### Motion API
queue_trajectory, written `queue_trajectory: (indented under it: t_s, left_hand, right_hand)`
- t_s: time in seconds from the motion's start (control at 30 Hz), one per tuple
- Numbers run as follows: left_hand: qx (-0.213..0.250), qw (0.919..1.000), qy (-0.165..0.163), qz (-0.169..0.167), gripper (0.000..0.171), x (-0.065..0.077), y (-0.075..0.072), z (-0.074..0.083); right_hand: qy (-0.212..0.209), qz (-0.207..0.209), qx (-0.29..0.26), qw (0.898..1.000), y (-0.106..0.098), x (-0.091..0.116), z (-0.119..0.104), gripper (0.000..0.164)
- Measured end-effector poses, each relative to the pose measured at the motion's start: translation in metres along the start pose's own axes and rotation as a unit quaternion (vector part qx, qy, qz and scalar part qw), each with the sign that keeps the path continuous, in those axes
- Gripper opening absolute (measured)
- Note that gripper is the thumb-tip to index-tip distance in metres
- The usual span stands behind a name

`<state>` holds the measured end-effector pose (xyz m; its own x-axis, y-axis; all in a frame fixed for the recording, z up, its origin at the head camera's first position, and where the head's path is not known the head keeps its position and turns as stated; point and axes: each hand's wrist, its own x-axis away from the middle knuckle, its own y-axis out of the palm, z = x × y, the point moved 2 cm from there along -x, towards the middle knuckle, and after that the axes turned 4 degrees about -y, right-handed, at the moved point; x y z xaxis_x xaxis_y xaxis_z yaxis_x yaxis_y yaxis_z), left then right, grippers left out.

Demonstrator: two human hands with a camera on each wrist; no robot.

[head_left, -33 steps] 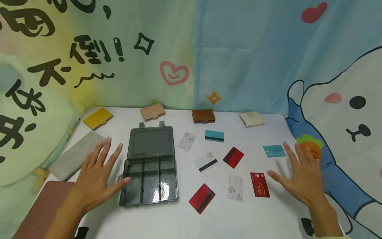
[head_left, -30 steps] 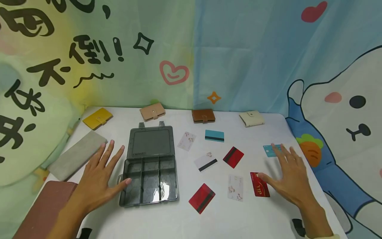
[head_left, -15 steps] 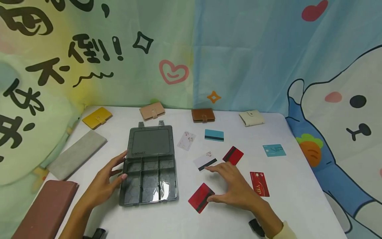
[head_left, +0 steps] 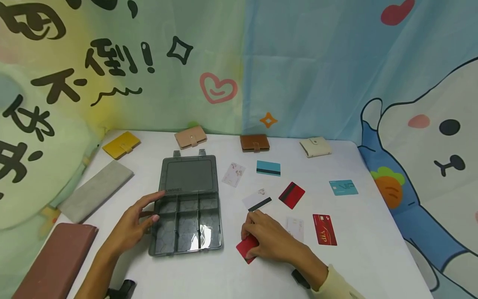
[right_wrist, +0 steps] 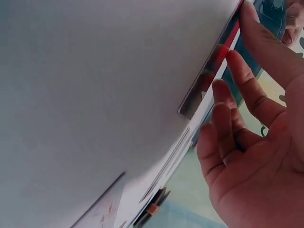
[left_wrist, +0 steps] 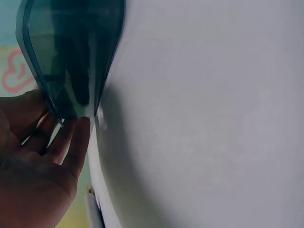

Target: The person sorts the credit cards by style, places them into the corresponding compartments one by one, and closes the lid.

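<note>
A dark translucent compartment box (head_left: pixel 186 224) lies on the white table with its lid (head_left: pixel 189 173) folded back. My left hand (head_left: pixel 130 226) grips its left edge, index finger over the rim and thumb lower down. Seen from the left wrist, the left fingers (left_wrist: pixel 78 147) meet the end of the box (left_wrist: pixel 76 57). My right hand (head_left: pixel 274 238) pinches a red card (head_left: pixel 244 246) right of the box, its thumb at the near edge and fingers curled over the far side. In the right wrist view the fingertips sit along the card's red edge (right_wrist: pixel 232 35).
Other cards surround the right hand: a white striped one (head_left: pixel 257 199), a red one (head_left: pixel 292 195), a red VIP one (head_left: pixel 325 229) and two teal ones (head_left: pixel 268 168) (head_left: pixel 343 187). Wallets (head_left: pixel 254 143) line the back. A grey case (head_left: pixel 97 191) and a brown one (head_left: pixel 56 261) lie left.
Both hands were spread above the table. The left has come onto the box's left edge; the right has swept leftward from the VIP cards and taken hold of the near red card.
</note>
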<state>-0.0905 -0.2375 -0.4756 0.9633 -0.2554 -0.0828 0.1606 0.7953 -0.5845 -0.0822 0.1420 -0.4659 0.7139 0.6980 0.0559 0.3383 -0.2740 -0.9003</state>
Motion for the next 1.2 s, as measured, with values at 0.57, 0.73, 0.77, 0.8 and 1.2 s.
queue_trajectory:
  t_s: [0.57,0.73,0.77,0.8,1.2]
  left_hand:
    - [-0.028,0.9996,-0.005,-0.001,0.07,-0.003,-0.003,-0.004]
    - [-0.031,0.9995,-0.007,0.002,0.071,-0.002,-0.002,-0.004]
    - [-0.031,0.9995,-0.008,0.003,0.071,-0.002,-0.002,-0.004]
    - [-0.031,0.9995,-0.008,0.003,0.071,-0.002,-0.001,-0.004]
    - [-0.036,0.9993,-0.003,0.006,0.071,-0.002,0.0,-0.003]
  right_hand:
    - [-0.078,-0.08,-0.315,0.943,-0.022,-0.019,-0.018,0.028]
    - [-0.026,0.0,-0.358,0.934,-0.018,-0.04,-0.021,0.027]
    - [-0.006,0.026,-0.357,0.934,-0.017,-0.044,-0.021,0.027]
    - [0.016,0.052,-0.356,0.933,-0.015,-0.048,-0.021,0.027]
    - [0.066,0.18,-0.141,0.971,0.007,-0.076,-0.033,0.025]
